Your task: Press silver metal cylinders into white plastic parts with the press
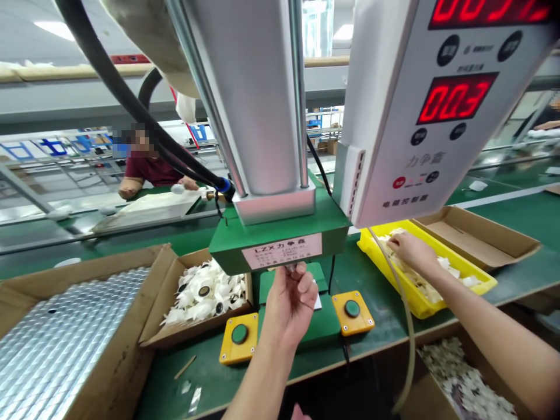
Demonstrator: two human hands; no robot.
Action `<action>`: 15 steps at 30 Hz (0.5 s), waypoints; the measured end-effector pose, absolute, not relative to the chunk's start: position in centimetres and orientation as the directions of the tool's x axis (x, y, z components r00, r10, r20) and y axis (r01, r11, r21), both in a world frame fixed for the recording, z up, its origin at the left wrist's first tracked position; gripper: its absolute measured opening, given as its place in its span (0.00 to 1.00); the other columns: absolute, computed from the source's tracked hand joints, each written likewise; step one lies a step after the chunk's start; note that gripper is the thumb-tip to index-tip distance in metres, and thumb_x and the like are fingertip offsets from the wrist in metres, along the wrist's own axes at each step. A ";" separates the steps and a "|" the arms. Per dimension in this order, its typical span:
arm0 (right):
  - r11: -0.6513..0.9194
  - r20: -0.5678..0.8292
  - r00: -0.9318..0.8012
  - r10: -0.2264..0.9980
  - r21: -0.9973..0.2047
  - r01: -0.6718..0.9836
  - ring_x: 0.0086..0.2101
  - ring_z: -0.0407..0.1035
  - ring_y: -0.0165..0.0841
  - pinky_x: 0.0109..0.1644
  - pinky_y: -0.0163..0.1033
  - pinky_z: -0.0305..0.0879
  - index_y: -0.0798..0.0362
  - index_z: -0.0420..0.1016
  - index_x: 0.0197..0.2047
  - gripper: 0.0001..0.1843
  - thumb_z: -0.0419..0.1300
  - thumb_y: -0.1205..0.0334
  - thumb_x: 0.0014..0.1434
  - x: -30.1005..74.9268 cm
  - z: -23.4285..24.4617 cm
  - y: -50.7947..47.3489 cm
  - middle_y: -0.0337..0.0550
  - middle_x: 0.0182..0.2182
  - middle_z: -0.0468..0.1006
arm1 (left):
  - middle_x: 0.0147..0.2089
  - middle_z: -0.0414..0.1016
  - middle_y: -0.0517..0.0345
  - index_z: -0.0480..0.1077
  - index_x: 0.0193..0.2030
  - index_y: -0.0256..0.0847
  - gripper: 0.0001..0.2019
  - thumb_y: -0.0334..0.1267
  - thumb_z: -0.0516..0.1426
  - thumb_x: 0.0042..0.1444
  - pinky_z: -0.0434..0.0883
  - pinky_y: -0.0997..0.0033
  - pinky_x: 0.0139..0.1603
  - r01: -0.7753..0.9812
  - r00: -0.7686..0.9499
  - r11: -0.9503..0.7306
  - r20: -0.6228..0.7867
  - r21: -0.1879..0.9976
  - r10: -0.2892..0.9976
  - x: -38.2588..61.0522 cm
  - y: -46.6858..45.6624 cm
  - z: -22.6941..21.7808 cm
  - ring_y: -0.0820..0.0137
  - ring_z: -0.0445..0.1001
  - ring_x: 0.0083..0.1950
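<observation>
My left hand [291,297] is raised under the green head of a press [280,245], its fingers curled and pinched together. Whatever they hold is mostly hidden by the fingers and the press head. A small white piece [318,302] shows just beside the fingers, over the green press base [321,326]. To the right, my right hand [411,251] reaches into a yellow bin [431,309] of small white parts [448,268]. Its fingertips are closed down among these parts, and I cannot make out what is between them.
Orange boxes with green buttons [239,334] [352,309] flank the press base. At left stand a carton of white parts [205,289] and a carton of silvery tubes [74,332]. A controller [394,146] hangs upper right. A hose [405,303] crosses the bin. Opposite sits a person [151,166].
</observation>
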State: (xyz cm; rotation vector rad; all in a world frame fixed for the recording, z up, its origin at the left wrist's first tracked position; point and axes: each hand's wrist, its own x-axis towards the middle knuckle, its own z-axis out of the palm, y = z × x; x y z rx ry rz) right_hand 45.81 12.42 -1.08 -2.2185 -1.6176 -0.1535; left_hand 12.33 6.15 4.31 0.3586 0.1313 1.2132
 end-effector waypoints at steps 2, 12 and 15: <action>-0.253 0.318 0.336 0.887 -0.274 0.928 0.34 0.68 0.36 0.30 0.37 0.53 0.53 0.76 0.30 0.15 0.52 0.53 0.56 45.7 -0.8 12.2 0.48 0.35 0.76 | 0.30 0.65 0.61 0.66 0.31 0.37 0.09 0.40 0.57 0.57 0.59 0.84 0.20 -0.897 0.347 0.306 0.081 0.318 0.934 12.4 5.9 4.5 0.81 0.58 0.24; -0.022 0.419 0.333 0.845 -0.594 0.804 0.31 0.68 0.34 0.33 0.37 0.61 0.49 0.74 0.35 0.19 0.55 0.42 0.54 40.0 4.4 5.9 0.40 0.32 0.76 | 0.51 0.67 0.52 0.67 0.46 0.43 0.18 0.54 0.49 0.59 0.63 0.76 0.22 -0.645 0.201 0.044 0.114 0.763 0.973 10.9 4.4 5.5 0.74 0.68 0.31; 0.135 0.273 0.153 0.950 -0.799 0.586 0.28 0.67 0.31 0.31 0.35 0.62 0.50 0.74 0.34 0.17 0.57 0.45 0.53 33.6 4.4 4.5 0.38 0.28 0.75 | 0.46 0.69 0.54 0.66 0.49 0.44 0.17 0.50 0.54 0.57 0.62 0.78 0.22 -0.501 -0.064 -0.079 0.054 0.862 0.996 10.1 4.3 3.7 0.77 0.67 0.29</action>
